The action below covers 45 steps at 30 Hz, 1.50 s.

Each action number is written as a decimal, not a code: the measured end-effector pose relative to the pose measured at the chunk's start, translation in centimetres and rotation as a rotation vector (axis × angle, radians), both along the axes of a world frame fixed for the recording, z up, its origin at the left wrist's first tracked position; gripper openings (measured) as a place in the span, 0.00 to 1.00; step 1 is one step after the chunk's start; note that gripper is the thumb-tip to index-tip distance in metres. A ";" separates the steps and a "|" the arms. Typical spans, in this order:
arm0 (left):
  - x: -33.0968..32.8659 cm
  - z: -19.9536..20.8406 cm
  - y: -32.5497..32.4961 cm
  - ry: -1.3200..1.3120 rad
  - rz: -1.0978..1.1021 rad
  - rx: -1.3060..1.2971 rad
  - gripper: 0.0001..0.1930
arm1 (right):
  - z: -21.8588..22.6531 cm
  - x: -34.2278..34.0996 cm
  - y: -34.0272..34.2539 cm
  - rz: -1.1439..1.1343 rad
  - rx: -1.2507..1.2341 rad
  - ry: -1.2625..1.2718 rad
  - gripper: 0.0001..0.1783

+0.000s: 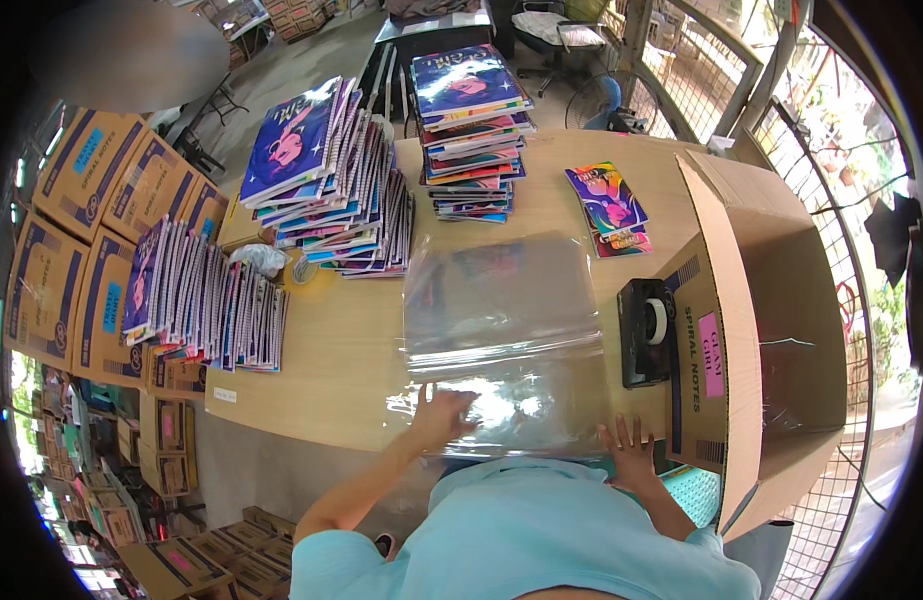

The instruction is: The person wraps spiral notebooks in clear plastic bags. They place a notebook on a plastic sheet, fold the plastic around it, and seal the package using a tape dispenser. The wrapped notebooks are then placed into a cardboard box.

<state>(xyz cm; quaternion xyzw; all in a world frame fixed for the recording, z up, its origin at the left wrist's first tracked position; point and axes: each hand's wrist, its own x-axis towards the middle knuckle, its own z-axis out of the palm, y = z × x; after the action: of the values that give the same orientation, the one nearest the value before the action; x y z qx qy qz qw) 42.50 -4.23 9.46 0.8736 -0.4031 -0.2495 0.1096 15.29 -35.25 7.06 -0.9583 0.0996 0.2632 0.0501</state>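
Clear plastic bags or sheets (502, 310) lie flat on the wooden table in front of me, shiny with reflections. My left hand (444, 418) rests on their near part, fingers apart and slightly bent, with nothing visibly gripped. By the table's near edge, my right hand (632, 452) has its fingers spread at the right corner of the plastic. A black tape dispenser (644, 335) with a roll of tape stands just beyond that hand. Two tall stacks of spiral notebooks, a left stack (327, 180) and a middle stack (472, 130), stand behind the plastic.
An open cardboard box (717, 330) stands at the right. A few small notebooks (610, 205) lie at the far right of the wooden table (347, 390). Another notebook row (207, 300) is at the left, before stacked cartons (107, 250). A blurred person's head shape appears far left.
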 end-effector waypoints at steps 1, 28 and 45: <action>3.1 0.1 -1.1 -0.078 0.038 -0.200 0.28 | 0.3 0.1 -0.1 0.009 0.015 0.016 0.69; 3.1 8.6 -3.4 -0.495 0.006 -0.779 0.10 | 11.6 24.7 5.8 0.303 0.120 -0.587 0.20; 9.1 -7.5 -6.3 -0.290 -0.188 -0.060 0.41 | 0.9 10.9 11.2 0.294 0.497 -0.063 0.29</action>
<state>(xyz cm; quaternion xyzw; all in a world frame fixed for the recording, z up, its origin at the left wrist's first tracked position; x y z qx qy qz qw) 51.60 -10.51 1.96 0.8552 -0.5020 -0.1178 0.0527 26.18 -24.10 7.94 -0.9285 -0.1095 0.2540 0.2479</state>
